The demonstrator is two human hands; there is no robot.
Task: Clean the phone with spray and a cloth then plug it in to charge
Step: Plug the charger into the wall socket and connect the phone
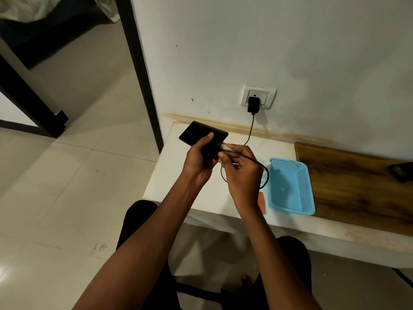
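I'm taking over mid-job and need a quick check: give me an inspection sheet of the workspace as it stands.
Surface: white table against the wall; wooden board on its right part.
Job's things: black phone held above the table; no spray or cloth clearly seen.
Clutter: blue mesh basket; small orange item beside it; dark object at right edge.
Hands: left hand grips the phone; right hand pinches the cable plug at the phone's end.
Cables: black cable runs from the charger in the wall socket.
Surroundings: white wall, tiled floor, dark door frame.
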